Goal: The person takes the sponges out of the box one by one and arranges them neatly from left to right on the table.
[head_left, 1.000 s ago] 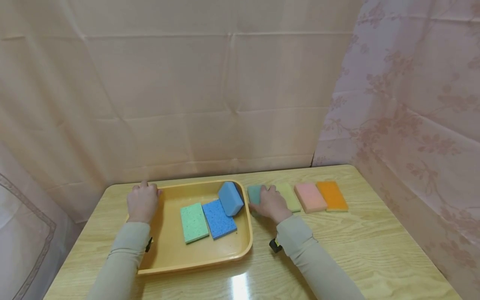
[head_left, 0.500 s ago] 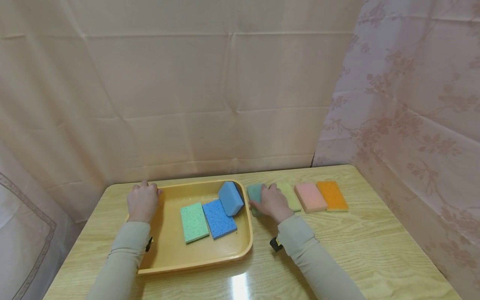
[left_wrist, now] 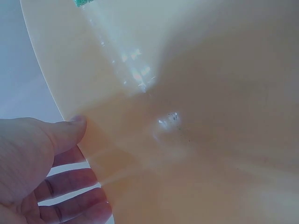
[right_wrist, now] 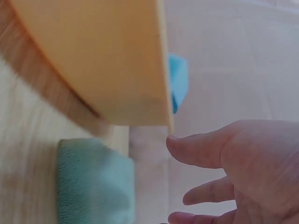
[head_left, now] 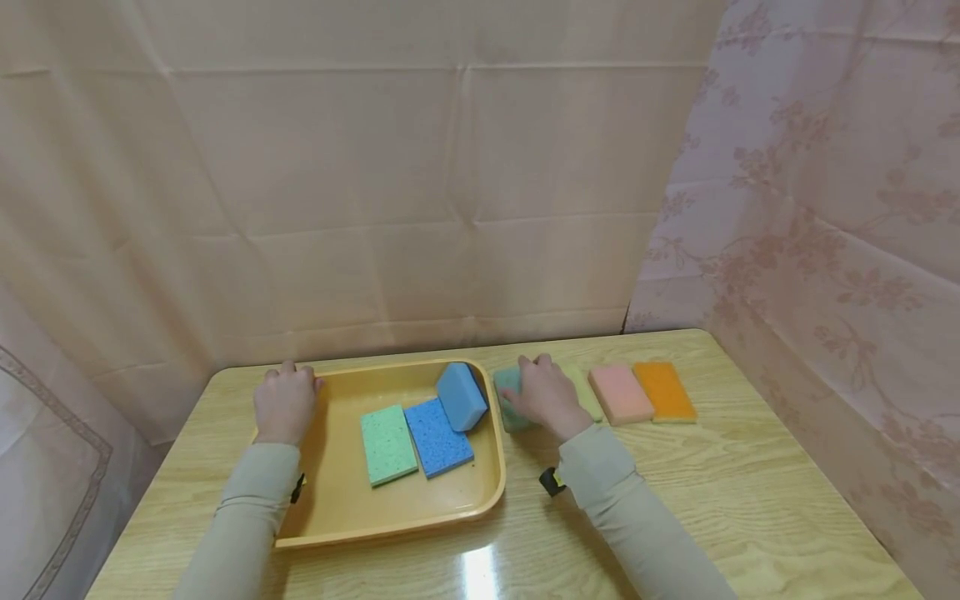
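My left hand (head_left: 285,406) holds the left rim of a yellow plastic tray (head_left: 345,517); in the left wrist view the thumb lies at the rim and the fingers pass outside it. Inside the tray lie a light-green sponge (head_left: 388,445) and a speckled blue sponge (head_left: 438,438), with a thicker blue sponge (head_left: 459,397) leaning on the right wall. My right hand (head_left: 549,397) hovers over the gap between a teal-green sponge (head_left: 510,404) and a pale yellow sponge (head_left: 581,392). In the right wrist view its fingers are loosely extended, apart from the teal-green sponge.
Right of the yellow sponge lie a pink sponge (head_left: 621,393) and an orange sponge (head_left: 664,392) in the same row on the wooden table (head_left: 720,500). A beige curtain (head_left: 420,208) hangs behind the table, and a floral curtain (head_left: 810,233) hangs along the right.
My right hand has risen slightly and shifted a little, showing more of the teal-green sponge. The left hand and the tray have stayed in place.
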`<move>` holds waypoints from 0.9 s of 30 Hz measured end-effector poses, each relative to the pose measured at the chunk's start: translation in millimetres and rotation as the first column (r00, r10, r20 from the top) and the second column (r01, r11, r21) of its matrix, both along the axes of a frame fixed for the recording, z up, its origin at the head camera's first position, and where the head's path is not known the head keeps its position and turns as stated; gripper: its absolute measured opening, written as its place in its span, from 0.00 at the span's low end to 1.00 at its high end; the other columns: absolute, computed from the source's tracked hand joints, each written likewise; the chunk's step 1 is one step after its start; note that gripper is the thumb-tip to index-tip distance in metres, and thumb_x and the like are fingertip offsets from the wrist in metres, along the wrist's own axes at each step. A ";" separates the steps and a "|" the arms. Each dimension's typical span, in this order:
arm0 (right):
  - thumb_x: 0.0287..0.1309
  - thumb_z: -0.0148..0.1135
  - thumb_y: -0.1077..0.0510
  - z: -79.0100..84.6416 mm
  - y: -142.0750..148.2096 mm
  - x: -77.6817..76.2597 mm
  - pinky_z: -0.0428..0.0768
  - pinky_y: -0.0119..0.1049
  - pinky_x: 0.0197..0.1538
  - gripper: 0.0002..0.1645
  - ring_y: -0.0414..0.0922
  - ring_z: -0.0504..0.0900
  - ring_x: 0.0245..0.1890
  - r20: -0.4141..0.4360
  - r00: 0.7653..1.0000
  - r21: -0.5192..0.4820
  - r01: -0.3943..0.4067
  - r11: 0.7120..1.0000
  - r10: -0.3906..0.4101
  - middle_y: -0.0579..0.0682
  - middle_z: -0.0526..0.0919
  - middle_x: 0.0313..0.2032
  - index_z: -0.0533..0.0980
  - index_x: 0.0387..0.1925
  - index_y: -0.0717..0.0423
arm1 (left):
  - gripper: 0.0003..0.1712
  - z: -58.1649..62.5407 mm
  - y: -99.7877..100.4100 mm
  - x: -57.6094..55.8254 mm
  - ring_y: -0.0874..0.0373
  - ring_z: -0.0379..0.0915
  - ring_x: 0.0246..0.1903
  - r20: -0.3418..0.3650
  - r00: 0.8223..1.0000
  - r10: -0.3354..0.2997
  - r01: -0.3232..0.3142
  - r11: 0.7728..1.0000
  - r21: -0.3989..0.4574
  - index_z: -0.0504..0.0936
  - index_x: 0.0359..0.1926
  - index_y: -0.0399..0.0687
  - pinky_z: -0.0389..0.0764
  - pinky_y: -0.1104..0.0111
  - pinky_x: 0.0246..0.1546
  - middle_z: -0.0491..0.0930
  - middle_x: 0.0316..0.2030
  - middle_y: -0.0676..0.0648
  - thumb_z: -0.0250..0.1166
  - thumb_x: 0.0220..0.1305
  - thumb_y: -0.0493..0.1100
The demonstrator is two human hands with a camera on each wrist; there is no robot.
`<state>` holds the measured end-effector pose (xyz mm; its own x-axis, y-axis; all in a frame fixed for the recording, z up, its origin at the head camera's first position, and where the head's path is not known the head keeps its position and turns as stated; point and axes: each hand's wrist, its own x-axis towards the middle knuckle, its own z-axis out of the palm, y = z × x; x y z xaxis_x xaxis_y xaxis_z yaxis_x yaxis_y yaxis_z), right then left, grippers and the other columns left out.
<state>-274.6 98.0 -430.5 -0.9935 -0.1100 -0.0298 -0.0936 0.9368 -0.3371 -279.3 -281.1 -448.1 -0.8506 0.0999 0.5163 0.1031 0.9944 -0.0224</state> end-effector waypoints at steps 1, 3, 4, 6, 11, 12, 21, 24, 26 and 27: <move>0.68 0.63 0.41 2.0 -0.5 0.5 0.80 0.57 0.53 0.43 0.62 0.75 0.59 -0.003 1.000 0.000 -0.002 1.000 0.002 0.67 0.69 0.64 0.64 0.73 0.62 | 0.17 -0.1 -0.1 -0.1 0.38 0.74 0.20 0.001 1.000 0.000 0.000 1.000 0.001 0.83 0.29 0.29 0.77 0.48 0.16 0.77 0.26 0.32 0.74 0.61 0.42; 0.68 0.62 0.40 6.4 -1.6 1.9 0.79 0.57 0.54 0.43 0.62 0.74 0.61 -0.007 1.000 -0.001 -0.008 1.000 0.008 0.67 0.69 0.65 0.64 0.73 0.61 | 0.17 -0.6 -0.5 -0.3 0.38 0.74 0.20 0.001 1.000 0.000 0.000 1.000 0.000 0.83 0.29 0.29 0.77 0.48 0.16 0.77 0.26 0.32 0.74 0.62 0.42; 0.69 0.61 0.40 8.1 -2.0 2.5 0.79 0.57 0.55 0.43 0.62 0.74 0.61 -0.012 1.000 0.001 -0.012 1.000 0.012 0.67 0.69 0.65 0.64 0.74 0.61 | 0.17 -0.8 -0.4 -0.6 0.38 0.74 0.20 -0.002 1.000 0.000 0.000 1.000 0.000 0.83 0.29 0.29 0.77 0.48 0.16 0.77 0.26 0.32 0.74 0.61 0.42; 0.69 0.60 0.41 12.3 -3.3 3.9 0.78 0.57 0.56 0.42 0.61 0.74 0.61 -0.024 0.999 -0.002 -0.023 1.000 0.023 0.66 0.70 0.65 0.63 0.74 0.61 | 0.16 -1.6 -0.9 -1.2 0.38 0.74 0.20 -0.007 1.000 -0.001 0.001 1.000 -0.001 0.83 0.29 0.29 0.77 0.48 0.16 0.77 0.26 0.32 0.74 0.61 0.42; 0.70 0.60 0.41 23.4 -8.1 6.9 0.77 0.56 0.57 0.42 0.60 0.74 0.62 -0.047 0.997 -0.025 -0.055 0.998 0.054 0.66 0.69 0.67 0.62 0.74 0.61 | 0.16 -3.7 -1.5 -2.3 0.39 0.73 0.19 -0.022 1.000 -0.006 0.006 1.000 0.003 0.84 0.28 0.30 0.77 0.48 0.16 0.78 0.26 0.33 0.75 0.60 0.42; 0.70 0.60 0.41 26.1 -9.7 7.7 0.77 0.56 0.58 0.43 0.61 0.73 0.63 -0.050 0.997 -0.032 -0.060 0.998 0.059 0.67 0.68 0.68 0.62 0.74 0.61 | 0.16 -3.7 -1.4 -2.4 0.39 0.73 0.19 -0.022 1.000 -0.005 0.005 1.000 0.003 0.84 0.28 0.30 0.77 0.49 0.16 0.78 0.26 0.33 0.75 0.60 0.42; 0.68 0.62 0.41 48.6 -30.5 16.5 0.76 0.55 0.59 0.44 0.59 0.74 0.62 -0.084 0.990 -0.036 -0.114 0.993 0.111 0.65 0.71 0.66 0.62 0.75 0.60 | 0.16 -0.6 -1.6 -1.6 0.37 0.75 0.22 0.032 0.999 0.004 -0.004 1.000 0.015 0.84 0.31 0.30 0.77 0.47 0.18 0.78 0.28 0.31 0.73 0.63 0.42; 0.69 0.62 0.41 52.1 -37.1 19.2 0.80 0.52 0.54 0.44 0.58 0.78 0.57 -0.099 0.985 -0.025 -0.146 0.989 0.143 0.64 0.74 0.63 0.62 0.75 0.61 | 0.16 -0.7 -2.1 -2.1 0.35 0.76 0.24 0.050 0.999 0.008 -0.009 1.000 0.023 0.84 0.32 0.30 0.78 0.45 0.19 0.79 0.30 0.30 0.72 0.63 0.42; 0.69 0.61 0.41 53.5 -41.4 19.9 0.81 0.52 0.52 0.44 0.57 0.78 0.56 -0.102 0.981 -0.024 -0.167 0.986 0.164 0.64 0.74 0.62 0.61 0.75 0.61 | 0.15 -0.9 -2.5 -2.8 0.35 0.76 0.24 0.056 0.998 0.008 -0.010 1.000 0.028 0.84 0.32 0.30 0.78 0.45 0.19 0.79 0.30 0.30 0.72 0.63 0.42; 0.69 0.61 0.42 54.1 -43.6 19.7 0.80 0.52 0.53 0.44 0.57 0.78 0.56 -0.103 0.980 -0.028 -0.176 0.984 0.173 0.64 0.74 0.62 0.61 0.75 0.61 | 0.15 -1.2 -2.7 -3.3 0.35 0.76 0.24 0.054 0.999 0.007 -0.009 0.999 0.031 0.84 0.32 0.30 0.78 0.45 0.19 0.79 0.30 0.30 0.72 0.63 0.42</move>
